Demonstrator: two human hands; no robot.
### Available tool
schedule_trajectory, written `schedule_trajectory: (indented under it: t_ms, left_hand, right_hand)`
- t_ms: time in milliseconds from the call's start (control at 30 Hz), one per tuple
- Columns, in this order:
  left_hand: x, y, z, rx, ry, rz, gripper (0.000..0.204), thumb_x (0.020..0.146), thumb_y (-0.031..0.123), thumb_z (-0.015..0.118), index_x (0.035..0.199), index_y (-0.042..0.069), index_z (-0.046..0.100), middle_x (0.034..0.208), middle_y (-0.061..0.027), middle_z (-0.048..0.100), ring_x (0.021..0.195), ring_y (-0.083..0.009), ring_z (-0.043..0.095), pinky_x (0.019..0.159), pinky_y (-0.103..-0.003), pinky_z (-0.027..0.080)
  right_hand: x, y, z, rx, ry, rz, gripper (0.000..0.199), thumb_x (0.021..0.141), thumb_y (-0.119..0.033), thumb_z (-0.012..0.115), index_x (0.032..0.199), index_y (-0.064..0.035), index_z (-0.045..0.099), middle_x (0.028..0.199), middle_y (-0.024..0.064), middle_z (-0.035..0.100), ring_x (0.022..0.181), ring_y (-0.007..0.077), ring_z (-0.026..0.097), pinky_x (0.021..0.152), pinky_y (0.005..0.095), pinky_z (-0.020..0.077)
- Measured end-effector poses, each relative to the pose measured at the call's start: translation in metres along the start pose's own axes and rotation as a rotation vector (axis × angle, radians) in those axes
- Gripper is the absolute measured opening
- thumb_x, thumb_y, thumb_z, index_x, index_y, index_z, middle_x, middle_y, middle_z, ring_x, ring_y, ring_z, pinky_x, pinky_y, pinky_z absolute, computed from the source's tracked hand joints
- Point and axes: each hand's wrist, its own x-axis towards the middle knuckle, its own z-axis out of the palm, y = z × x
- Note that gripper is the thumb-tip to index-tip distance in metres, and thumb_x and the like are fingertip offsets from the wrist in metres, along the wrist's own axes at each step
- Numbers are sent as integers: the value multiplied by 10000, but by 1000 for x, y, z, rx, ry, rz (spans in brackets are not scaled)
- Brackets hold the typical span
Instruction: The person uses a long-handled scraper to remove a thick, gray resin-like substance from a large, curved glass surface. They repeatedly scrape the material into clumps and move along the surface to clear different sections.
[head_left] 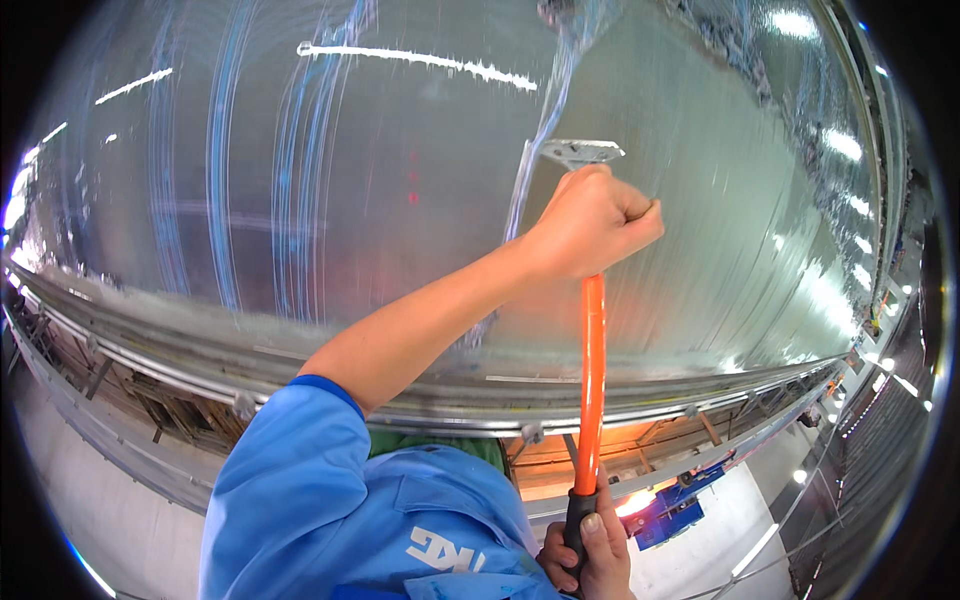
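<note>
A long scraper (593, 370) with an orange shaft, a black grip and a flat metal head runs up the middle of the view. My left hand (597, 222) is closed round the shaft just below the head, its bare forearm reaching across from the left. My right hand (600, 560) wraps the black grip at the lower end, close to my body. The metal scraper head (582, 152) lies at the large shiny sheet (400, 230), beside a ragged ridge of wet-looking material (525, 180). Whether the blade's edge touches the sheet is partly hidden by my hand.
Blue-lit streaks (225, 170) run along the sheet's left part. A metal rail (480, 418) borders its near side, in front of my blue work shirt (430, 520). Blue equipment (675, 512) stands at the lower right near an orange glow, and a rough dark band (790, 120) crosses the far right.
</note>
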Motion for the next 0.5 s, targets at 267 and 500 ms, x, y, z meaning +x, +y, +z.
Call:
schedule_trajectory:
  t_ms: [267, 500]
  left_hand:
    - [179, 22, -71, 11, 10, 42, 447, 901, 226, 640, 599, -19, 420, 521, -69, 345, 518, -163, 314, 526, -387, 344]
    - [119, 10, -31, 222, 48, 203, 447, 898, 274, 646, 614, -31, 486, 545, -155, 470, 511, -272, 435, 567, -437, 406]
  right_hand:
    - [58, -124, 68, 54, -125, -209, 590, 1120, -392, 423, 1653, -319, 181, 641, -19, 376, 389, 71, 317, 376, 237, 291]
    - [65, -47, 11, 271, -231, -207, 547, 1120, -406, 423, 1631, -381, 229, 712, -24, 466, 420, 68, 385, 413, 239, 361]
